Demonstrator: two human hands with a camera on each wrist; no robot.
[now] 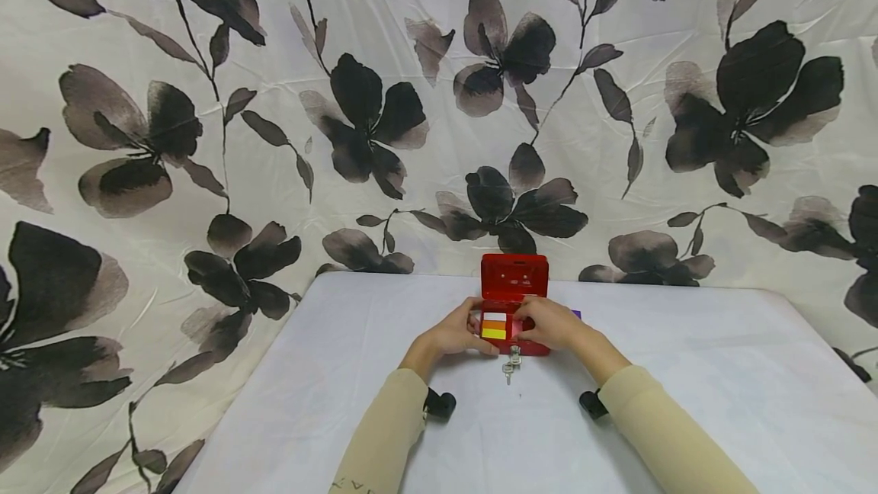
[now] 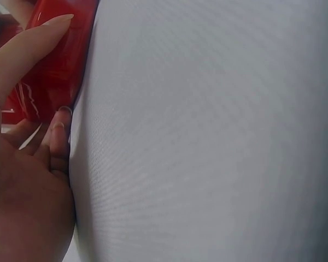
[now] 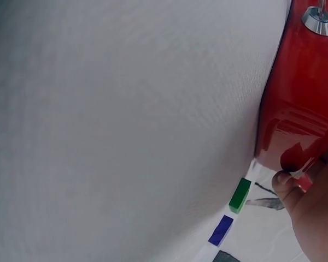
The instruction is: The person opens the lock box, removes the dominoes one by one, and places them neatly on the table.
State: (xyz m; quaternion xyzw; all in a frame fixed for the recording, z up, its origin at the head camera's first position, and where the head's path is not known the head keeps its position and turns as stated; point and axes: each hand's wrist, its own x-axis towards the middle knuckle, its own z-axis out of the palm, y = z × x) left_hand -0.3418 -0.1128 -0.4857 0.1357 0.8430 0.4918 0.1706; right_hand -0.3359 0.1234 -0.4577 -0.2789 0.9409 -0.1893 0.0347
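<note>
A red cash box [image 1: 515, 277] stands at the far part of the table with its lid raised. Keys [image 1: 510, 372] hang from the lock [image 3: 318, 22] on its front. My left hand [image 1: 454, 330] grips the box's left side, the thumb [image 2: 54, 30] lying along the front. White [image 1: 494, 317], orange [image 1: 494, 325] and yellow [image 1: 494, 334] blocks sit side by side in the left compartment. Over the right compartment, my right hand [image 1: 552, 324] pinches a small pink block [image 1: 517, 327], mostly covered by the fingers. Its other fingers touch the box's right side.
Right of the box, a purple block [image 3: 221, 230] and a green block [image 3: 240, 195] lie on the white-covered table [image 1: 686, 372]. In the head view, the right hand hides most of them. A floral cloth [image 1: 425, 235] hangs behind the table.
</note>
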